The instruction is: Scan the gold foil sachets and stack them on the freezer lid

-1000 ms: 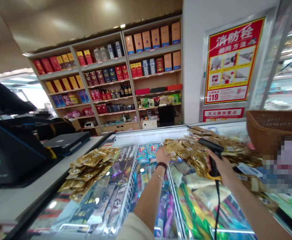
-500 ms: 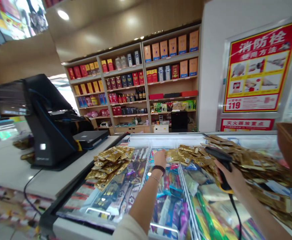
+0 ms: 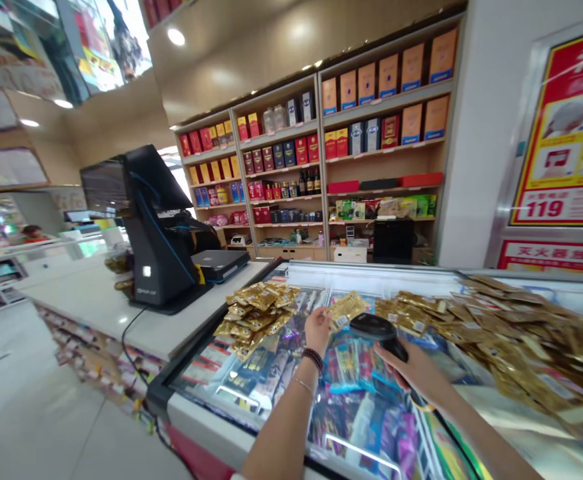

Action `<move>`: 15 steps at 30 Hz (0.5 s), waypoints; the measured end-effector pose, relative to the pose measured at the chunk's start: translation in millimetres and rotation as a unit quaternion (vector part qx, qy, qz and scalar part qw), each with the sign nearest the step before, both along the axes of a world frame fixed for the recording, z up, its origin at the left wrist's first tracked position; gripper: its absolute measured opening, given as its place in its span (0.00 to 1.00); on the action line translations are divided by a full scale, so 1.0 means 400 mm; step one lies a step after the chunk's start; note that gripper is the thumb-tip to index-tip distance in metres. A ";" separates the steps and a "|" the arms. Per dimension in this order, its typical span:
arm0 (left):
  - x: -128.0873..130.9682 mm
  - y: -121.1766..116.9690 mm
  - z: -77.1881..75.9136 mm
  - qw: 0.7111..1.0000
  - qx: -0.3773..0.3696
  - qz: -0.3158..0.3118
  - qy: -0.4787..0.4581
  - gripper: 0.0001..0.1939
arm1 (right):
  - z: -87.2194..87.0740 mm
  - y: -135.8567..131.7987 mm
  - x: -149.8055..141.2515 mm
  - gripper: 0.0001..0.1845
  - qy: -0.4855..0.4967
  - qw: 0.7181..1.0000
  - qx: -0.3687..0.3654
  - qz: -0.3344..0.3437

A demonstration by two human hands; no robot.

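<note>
My left hand (image 3: pixel 318 327) pinches the left edge of a gold foil packet (image 3: pixel 348 310) above the freezer's glass top. In my right hand (image 3: pixel 406 363) is a black barcode scanner (image 3: pixel 374 327), its fingers wrapped round the handle. The scanner's head is beside the packet, close to the white label on it. To the left of my left hand lies a pile of gold packets (image 3: pixel 258 313) on the glass. A larger spread of gold packets (image 3: pixel 501 333) covers the right side.
Under the glass of the chest freezer (image 3: pixel 211 420) are colourful wrapped goods. A counter (image 3: pixel 161 340) at the left carries a black checkout terminal (image 3: pixel 156 240). The scanner's cable (image 3: pixel 456 440) trails toward the lower right. Shelves of boxes (image 3: pixel 281 157) stand behind.
My left hand has taken hold of a gold packet and draws it left, off the spread. The scanner has moved left to the packet. The view has turned left.
</note>
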State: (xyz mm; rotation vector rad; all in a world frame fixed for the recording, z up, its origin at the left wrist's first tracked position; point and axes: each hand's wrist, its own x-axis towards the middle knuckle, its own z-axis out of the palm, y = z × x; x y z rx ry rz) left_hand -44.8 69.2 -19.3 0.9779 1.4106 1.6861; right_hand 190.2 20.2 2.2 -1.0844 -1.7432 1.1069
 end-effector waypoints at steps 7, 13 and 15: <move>0.011 0.011 -0.001 1.000 -0.009 -0.008 -0.021 0.12 | 0.010 -0.036 0.002 0.27 -0.040 0.999 0.004 -0.019; -0.002 0.003 -0.008 0.999 -0.026 -0.006 0.019 0.10 | 0.021 -0.043 0.005 0.26 -0.049 0.998 0.014 -0.040; -0.008 0.004 -0.014 0.999 -0.012 0.002 0.038 0.10 | 0.015 -0.043 0.008 0.26 -0.047 0.998 0.014 -0.042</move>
